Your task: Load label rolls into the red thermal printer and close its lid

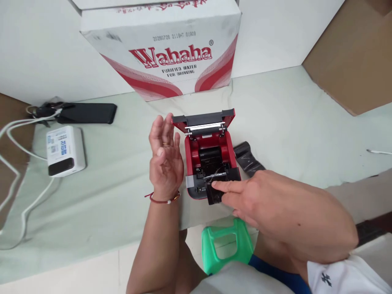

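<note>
A small red and black printer point(190, 163), its lid point(203, 119) raised, stands on the cloth-covered table. Inside it lies a black roll point(210, 154), from which a glossy black strip point(214, 198) runs out over the front edge. My right hand point(249, 198) has its index finger on this strip, with the middle finger at the strip's side; the thumb is hidden. Along the printer's left side my left hand point(167, 161) is held upright, fingers apart and palm showing, with nothing in it. Another piece of black film point(247, 158) lies curled right of the printer.
Behind the printer stands a white and red Wahaha water carton point(171, 53). On the left are a white power bank point(65, 151), a black phone point(87, 113) and white cables point(24, 212). A brown cardboard box point(352, 57) is far right. Below the table edge is a green stool point(211, 249).
</note>
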`<state>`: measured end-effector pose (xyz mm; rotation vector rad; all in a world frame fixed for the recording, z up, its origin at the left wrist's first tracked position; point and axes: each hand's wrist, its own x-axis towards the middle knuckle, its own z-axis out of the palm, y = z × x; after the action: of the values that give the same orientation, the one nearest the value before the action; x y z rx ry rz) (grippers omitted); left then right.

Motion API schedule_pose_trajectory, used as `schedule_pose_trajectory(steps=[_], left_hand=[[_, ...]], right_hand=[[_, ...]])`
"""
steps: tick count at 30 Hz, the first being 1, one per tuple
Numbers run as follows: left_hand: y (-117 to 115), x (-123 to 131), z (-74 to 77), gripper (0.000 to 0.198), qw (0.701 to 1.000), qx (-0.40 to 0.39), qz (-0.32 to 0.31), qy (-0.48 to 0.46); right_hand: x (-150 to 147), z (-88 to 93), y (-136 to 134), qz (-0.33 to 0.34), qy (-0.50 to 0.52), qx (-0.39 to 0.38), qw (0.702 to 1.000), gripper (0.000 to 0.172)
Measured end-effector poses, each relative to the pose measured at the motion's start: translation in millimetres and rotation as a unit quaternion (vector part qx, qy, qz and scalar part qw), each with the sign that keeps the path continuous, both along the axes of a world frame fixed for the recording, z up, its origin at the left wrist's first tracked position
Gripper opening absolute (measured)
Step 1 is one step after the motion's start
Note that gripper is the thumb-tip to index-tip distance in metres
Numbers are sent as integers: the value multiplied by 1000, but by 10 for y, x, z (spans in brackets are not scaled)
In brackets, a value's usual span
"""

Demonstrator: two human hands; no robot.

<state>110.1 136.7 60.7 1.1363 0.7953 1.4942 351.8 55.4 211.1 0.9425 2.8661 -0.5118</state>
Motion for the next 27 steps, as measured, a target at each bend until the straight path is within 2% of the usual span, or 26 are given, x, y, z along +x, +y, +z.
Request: schedule_pose_trajectory(steps=[6,9,11,13,16,18,21,23,25,27], left_hand=[[0,169,96,53,998,2,55,-28],[29,186,175,73,994,11,104,-43],[31,158,202,87,992,43,118,-17],[3,114,179,88,992,69,92,43],[-70,40,73,76,989,87,21,120],[-103,-16,4,60,984,107,0,144],[-105,-108,-48,24,975,128,-25,178],[-100,-148,-57,13,972,130,-41,192],[-108,-154,-62,15,975,114,-49,182],[-130,-132,-70,39,987,69,-51,135]], right_hand=[[-7,46,-46,62,-8,0,998,22],[1,40,-68,51,-15,-17,998,20],[4,39,-82,43,-6,-25,999,20],[3,38,-96,39,-8,-25,999,21],[-4,30,-119,44,-54,-26,997,22],[-4,22,-133,40,-67,-28,997,24],[3,21,-134,13,-44,-40,998,22],[6,28,-118,-4,-25,-58,998,20],[4,32,-97,-15,-16,-76,997,19],[0,29,-77,-25,-17,-86,996,19]])
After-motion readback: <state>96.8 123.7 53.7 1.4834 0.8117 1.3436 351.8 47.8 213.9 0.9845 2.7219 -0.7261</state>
